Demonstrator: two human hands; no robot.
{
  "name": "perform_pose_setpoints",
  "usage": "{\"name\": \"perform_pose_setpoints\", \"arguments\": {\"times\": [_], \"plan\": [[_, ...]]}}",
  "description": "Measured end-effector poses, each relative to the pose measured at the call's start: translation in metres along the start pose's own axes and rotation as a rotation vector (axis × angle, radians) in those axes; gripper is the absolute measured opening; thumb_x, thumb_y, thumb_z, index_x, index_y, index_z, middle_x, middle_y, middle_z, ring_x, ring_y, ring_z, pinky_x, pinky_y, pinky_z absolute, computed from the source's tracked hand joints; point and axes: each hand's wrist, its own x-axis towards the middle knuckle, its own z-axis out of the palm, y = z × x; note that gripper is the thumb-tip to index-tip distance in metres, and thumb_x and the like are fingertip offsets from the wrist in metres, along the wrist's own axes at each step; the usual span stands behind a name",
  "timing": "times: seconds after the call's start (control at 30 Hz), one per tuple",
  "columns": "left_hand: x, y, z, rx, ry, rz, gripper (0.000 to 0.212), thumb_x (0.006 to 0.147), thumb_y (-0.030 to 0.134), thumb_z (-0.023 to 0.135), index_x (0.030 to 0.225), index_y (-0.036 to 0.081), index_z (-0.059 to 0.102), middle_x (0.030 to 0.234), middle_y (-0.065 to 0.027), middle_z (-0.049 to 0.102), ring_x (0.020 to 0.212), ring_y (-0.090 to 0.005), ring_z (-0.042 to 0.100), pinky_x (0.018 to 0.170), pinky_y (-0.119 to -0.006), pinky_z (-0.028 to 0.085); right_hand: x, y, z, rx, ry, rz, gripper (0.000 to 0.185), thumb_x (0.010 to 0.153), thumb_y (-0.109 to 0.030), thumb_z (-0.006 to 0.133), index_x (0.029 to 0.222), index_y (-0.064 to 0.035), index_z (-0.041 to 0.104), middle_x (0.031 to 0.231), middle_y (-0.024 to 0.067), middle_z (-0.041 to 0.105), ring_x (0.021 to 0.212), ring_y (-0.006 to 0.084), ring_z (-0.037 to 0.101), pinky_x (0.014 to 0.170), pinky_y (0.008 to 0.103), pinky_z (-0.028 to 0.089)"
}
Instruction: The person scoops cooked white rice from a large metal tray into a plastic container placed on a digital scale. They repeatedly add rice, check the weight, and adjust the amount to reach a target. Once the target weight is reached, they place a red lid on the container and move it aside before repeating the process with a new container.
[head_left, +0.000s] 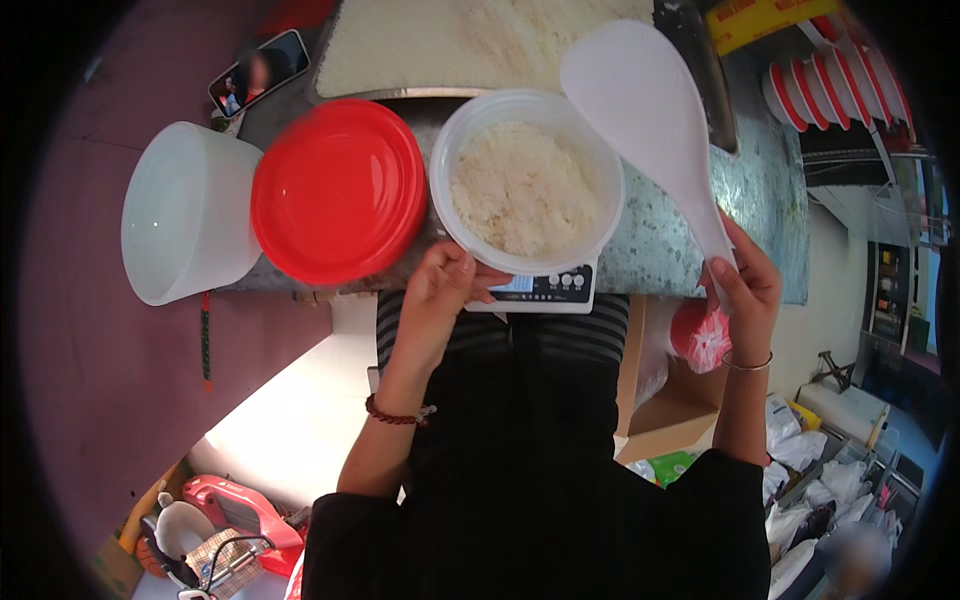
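Note:
My right hand (742, 281) grips the handle of a large white rice paddle (637, 97), whose broad blade reaches over the right rim of a round plastic tub (444, 187). Cooked rice (525, 187) lies inside this tub, which rests on a white digital kitchen scale (577, 296) with a lit display. My left hand (439, 300) is at the tub's lower left edge, its fingers partly over the scale's front; whether it grips the rim is unclear. Left of the tub are red round plastic lids (337, 191), apparently stacked. Beside them a translucent white tub (195, 214) lies tipped on its side.
A metal tray (435, 93) of rice spans the far side of the metal worktop (750, 225). A smartphone (259, 71) leans at the back left. Stacked red-and-white containers (832, 86) are at the far right. Below the right edge stands a cardboard box (675, 397) with a pink wrapped bundle (697, 334).

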Motion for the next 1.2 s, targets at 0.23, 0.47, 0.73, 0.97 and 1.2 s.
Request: {"name": "perform_pose_setpoints", "arguments": {"times": [0.23, 0.47, 0.73, 0.97, 1.2], "plan": [[-0.022, 0.003, -0.017, 0.064, 0.112, -0.011, 0.013, 0.089, 0.014, 0.037, 0.086, 0.003, 0.044, 0.079, -0.0083, 0.057, 0.074, -0.0157, 0.057, 0.062, -0.022, 0.040, -0.016, 0.005, -0.003, 0.003, -0.019, -0.060, 0.040, 0.075, -0.002, 0.055, 0.114, 0.0009, 0.047, 0.060, 0.0033, 0.054, 0.042, 0.0025, 0.040, 0.040, 0.0140, 0.030], [-0.021, 0.001, -0.014, 0.106, 0.082, 0.010, 0.016, 0.089, 0.017, 0.038, 0.084, 0.004, 0.045, 0.072, -0.0057, 0.056, 0.067, -0.0124, 0.054, 0.061, -0.022, 0.039, -0.019, 0.005, -0.002, -0.002, 0.008, -0.093, 0.041, 0.074, -0.002, 0.055, 0.114, 0.0019, 0.047, 0.061, 0.0038, 0.054, 0.042, 0.0024, 0.040, 0.041, 0.0137, 0.030], [-0.010, 0.016, 0.009, 0.105, 0.148, 0.063, 0.016, 0.088, 0.018, 0.041, 0.092, 0.002, 0.044, 0.076, -0.0060, 0.056, 0.072, -0.0131, 0.056, 0.065, -0.023, 0.040, -0.024, 0.008, -0.009, -0.104, -0.018, -0.047, 0.040, 0.075, -0.002, 0.055, 0.114, -0.0011, 0.048, 0.063, 0.0009, 0.052, 0.046, 0.0018, 0.039, 0.042, 0.0137, 0.030], [0.004, 0.007, 0.013, 0.056, 0.105, 0.153, 0.011, 0.086, 0.012, 0.045, 0.088, 0.002, 0.042, 0.078, -0.0083, 0.057, 0.070, -0.0135, 0.057, 0.067, -0.024, 0.043, -0.033, 0.004, 0.007, -0.078, -0.181, 0.163, 0.040, 0.078, -0.003, 0.053, 0.117, -0.0054, 0.047, 0.061, -0.0019, 0.049, 0.045, 0.0018, 0.037, 0.042, 0.0148, 0.031], [0.007, 0.017, 0.035, 0.086, -0.038, 0.262, 0.009, 0.086, 0.007, 0.043, 0.088, 0.000, 0.038, 0.081, -0.0110, 0.055, 0.071, -0.0135, 0.056, 0.067, -0.023, 0.045, -0.025, 0.004, 0.024, 0.106, -0.256, 0.190, 0.041, 0.081, -0.003, 0.048, 0.121, -0.0015, 0.040, 0.060, 0.0010, 0.048, 0.044, 0.0041, 0.038, 0.041, 0.0161, 0.032]]}}
